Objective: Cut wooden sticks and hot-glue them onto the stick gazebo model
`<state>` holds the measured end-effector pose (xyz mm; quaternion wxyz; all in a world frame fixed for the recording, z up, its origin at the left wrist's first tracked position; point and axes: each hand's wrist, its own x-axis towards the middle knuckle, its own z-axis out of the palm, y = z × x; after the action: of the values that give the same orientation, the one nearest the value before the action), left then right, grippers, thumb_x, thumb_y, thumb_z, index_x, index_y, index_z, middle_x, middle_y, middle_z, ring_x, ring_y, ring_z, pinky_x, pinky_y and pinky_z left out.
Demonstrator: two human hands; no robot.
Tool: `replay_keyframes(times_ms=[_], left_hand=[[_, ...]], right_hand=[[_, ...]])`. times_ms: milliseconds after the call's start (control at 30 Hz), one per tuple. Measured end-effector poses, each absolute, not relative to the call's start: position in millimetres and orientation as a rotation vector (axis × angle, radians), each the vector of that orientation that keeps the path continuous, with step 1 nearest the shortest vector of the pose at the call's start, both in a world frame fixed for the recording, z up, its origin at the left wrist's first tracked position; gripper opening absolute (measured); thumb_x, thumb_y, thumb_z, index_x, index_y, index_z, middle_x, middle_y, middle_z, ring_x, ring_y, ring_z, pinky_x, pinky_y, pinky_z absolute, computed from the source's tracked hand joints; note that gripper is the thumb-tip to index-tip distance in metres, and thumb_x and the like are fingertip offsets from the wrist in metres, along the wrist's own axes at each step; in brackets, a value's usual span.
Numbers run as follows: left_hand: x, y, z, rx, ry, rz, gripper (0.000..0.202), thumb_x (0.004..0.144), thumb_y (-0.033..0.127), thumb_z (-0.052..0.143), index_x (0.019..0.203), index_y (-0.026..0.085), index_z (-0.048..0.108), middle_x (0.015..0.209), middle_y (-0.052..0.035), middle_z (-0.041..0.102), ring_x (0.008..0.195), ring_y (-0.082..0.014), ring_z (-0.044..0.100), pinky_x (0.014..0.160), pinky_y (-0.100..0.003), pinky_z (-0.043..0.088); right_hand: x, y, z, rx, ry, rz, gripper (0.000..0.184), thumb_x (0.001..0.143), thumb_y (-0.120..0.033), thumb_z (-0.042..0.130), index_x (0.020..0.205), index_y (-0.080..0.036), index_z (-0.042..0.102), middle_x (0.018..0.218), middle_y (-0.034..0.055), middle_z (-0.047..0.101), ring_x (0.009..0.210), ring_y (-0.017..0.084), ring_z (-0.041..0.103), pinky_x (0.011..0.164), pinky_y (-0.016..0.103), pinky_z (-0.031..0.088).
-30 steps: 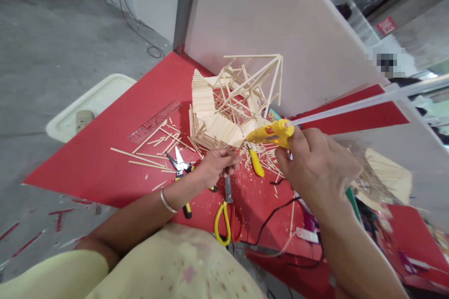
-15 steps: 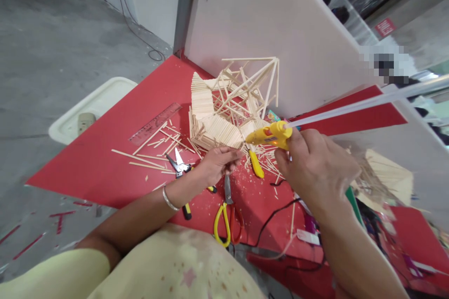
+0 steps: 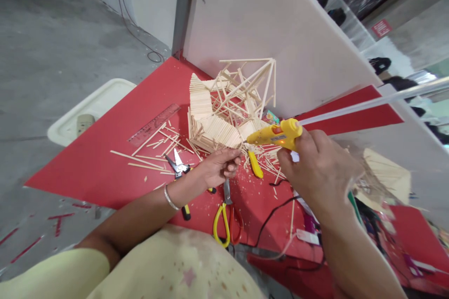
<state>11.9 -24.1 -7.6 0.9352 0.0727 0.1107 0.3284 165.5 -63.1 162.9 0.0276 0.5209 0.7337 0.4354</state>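
A yellow hot glue gun [image 3: 275, 134] is gripped in my right hand [image 3: 314, 168], a long clear glue stick [image 3: 351, 108] jutting from its back. Its nozzle points left, close to the fingertips of my left hand [image 3: 222, 167]. Those fingers are pinched together; what they hold, if anything, is too small to make out. Just beyond them stands a model of thin wooden sticks [image 3: 219, 131], with slatted surfaces in front and an open stick frame behind. A yellow-handled cutter [image 3: 256, 164] lies beneath the nozzle. Scissors [image 3: 226, 215] with yellow and red handles lie below my left hand.
Pliers-like snips [image 3: 179, 168] and cut sticks [image 3: 149, 159] lie left on the red table [image 3: 105, 168], near a clear ruler [image 3: 154, 125]. A black cord [image 3: 271, 217] crosses the right side. A pale panel [image 3: 252, 18] rises behind; a white stool [image 3: 58, 126] stands at left.
My right hand and the glue gun have shifted slightly right, and the gun's body is tilted a little more. My left hand stays pinched in nearly the same place.
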Motion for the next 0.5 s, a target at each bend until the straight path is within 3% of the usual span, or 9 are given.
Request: replay_keyframes(times_ms=[500], left_hand=[[12.9, -23.6, -9.7, 0.125, 0.187, 0.682, 0.025, 0.072, 0.025, 0.081, 0.084, 0.011, 0.064, 0.068, 0.0015, 0.058, 0.047, 0.0004, 0.043, 0.041, -0.011, 0.030]], right_hand=[[167.5, -64.6, 159.4, 1.627, 2.265, 1.313, 0.034, 0.082, -0.029, 0.054, 0.112, -0.015, 0.058, 0.079, 0.0034, 0.056, 0.067, 0.015, 0.045, 0.056, 0.029, 0.023]])
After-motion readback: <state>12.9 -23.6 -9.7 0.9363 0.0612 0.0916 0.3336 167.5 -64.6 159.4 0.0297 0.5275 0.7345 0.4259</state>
